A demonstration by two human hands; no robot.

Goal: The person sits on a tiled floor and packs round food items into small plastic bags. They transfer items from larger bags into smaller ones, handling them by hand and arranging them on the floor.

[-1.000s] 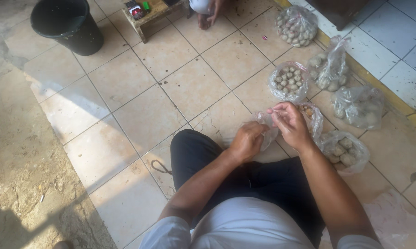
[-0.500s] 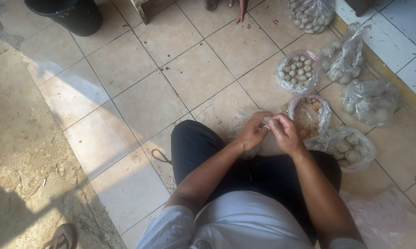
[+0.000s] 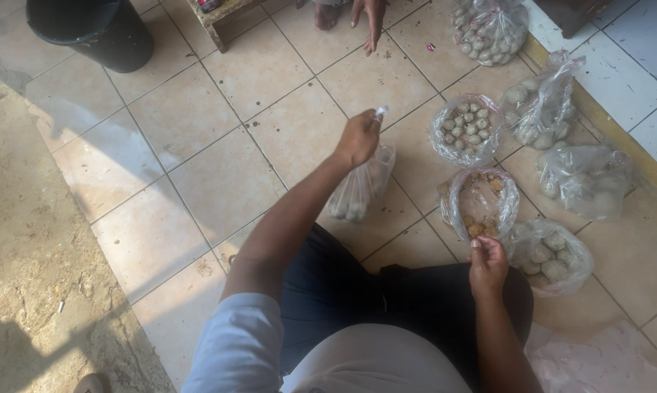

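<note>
Bagging looks near done: left hand [image 3: 357, 138] pinches the small filled bag [image 3: 361, 191] by its neck, hanging left of the open bag [image 3: 481, 204], while right hand [image 3: 487, 266], loosely curled and seemingly empty, hovers below that bag; setting down seems next.

The two hands, pressed together over a small clear bag at mid-frame before, have parted. The left hand [image 3: 357, 138] has risen toward the upper centre, pinching the twisted neck of the small clear bag [image 3: 361, 189], which now hangs free above the tiled floor. The right hand [image 3: 487, 266] has dropped to the lower right, beside the open bag of brownish pieces [image 3: 481, 204].
</note>
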